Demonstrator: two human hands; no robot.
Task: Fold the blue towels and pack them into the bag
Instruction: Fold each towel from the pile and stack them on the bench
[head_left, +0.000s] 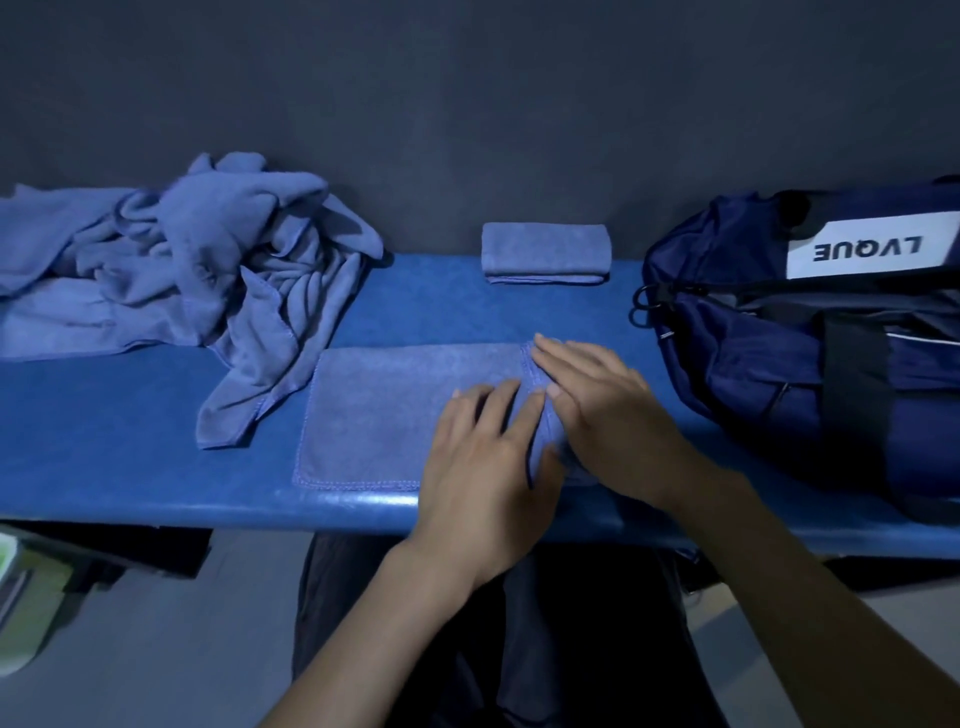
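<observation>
A flat blue microfibre towel (374, 415) is spread at the blue padded bench's (130, 467) front edge; its rolled right end is pressed beneath the left hand (483, 467) and right hand (608, 410), fingers flat and extended. A navy fabric duffel bag (810, 332) is placed at the right end.

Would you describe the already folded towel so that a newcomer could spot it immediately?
Start at the blue bench along the dark wall. At its far edge, between the crumpled towel heap and the navy bag, lies the folded towel. It alone is a compact, neat rectangle, untouched by either hand.
</observation>
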